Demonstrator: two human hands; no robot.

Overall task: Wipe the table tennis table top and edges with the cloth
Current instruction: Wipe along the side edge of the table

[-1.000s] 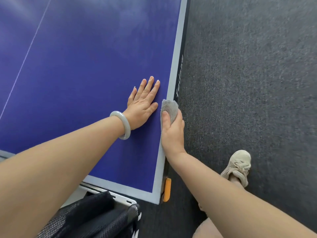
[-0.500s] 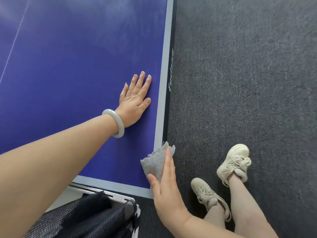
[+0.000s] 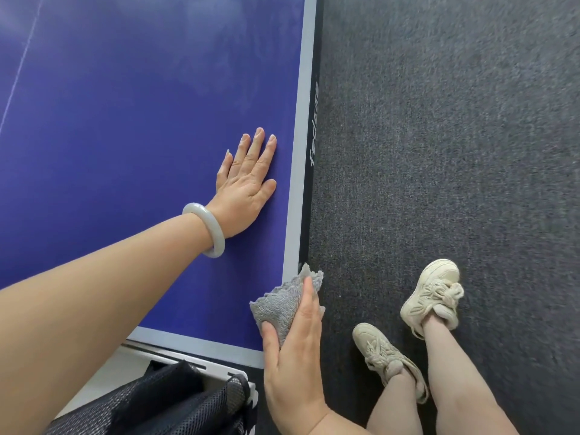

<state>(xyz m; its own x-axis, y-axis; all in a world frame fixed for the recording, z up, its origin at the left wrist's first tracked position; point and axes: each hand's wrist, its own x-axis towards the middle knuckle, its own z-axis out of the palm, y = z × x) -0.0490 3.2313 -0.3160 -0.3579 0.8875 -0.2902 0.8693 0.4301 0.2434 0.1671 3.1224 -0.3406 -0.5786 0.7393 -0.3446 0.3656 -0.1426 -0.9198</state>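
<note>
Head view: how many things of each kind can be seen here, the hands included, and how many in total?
Table tennis table: 1
Grey cloth: 1
Hands: 2 (left hand, right hand)
Pale bangle: 1
Beige sneakers: 2
Black mesh bundle: 1
Total: 8

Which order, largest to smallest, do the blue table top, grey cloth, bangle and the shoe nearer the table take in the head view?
1. blue table top
2. shoe nearer the table and grey cloth: about alike, the cloth partly hidden, so unranked
3. bangle
</note>
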